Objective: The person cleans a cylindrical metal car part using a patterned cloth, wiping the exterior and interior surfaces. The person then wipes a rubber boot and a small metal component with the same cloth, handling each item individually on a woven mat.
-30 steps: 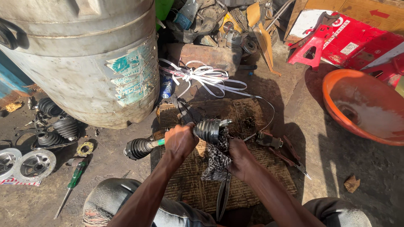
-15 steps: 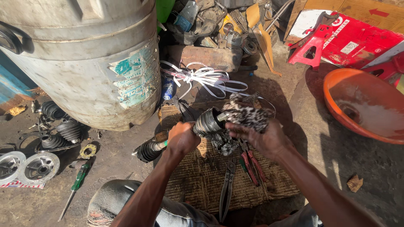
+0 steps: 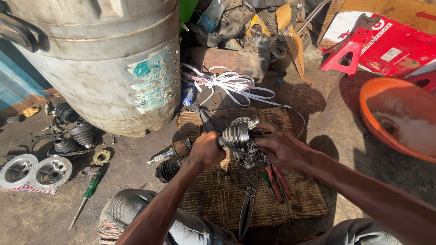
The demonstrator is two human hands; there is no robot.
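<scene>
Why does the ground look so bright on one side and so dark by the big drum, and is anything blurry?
Head view: hard sunlight falls from the right, washing out the orange basin and bare ground; the grey drum throws deep shade to the left over the rubber boots. Left hand, right hand and the axle joint between them look sharp; straight edges bow slightly near the frame's borders.

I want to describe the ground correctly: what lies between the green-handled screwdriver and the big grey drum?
In the head view, between the screwdriver and the drum lie a small yellowish ring and black ribbed rubber boots.
</scene>
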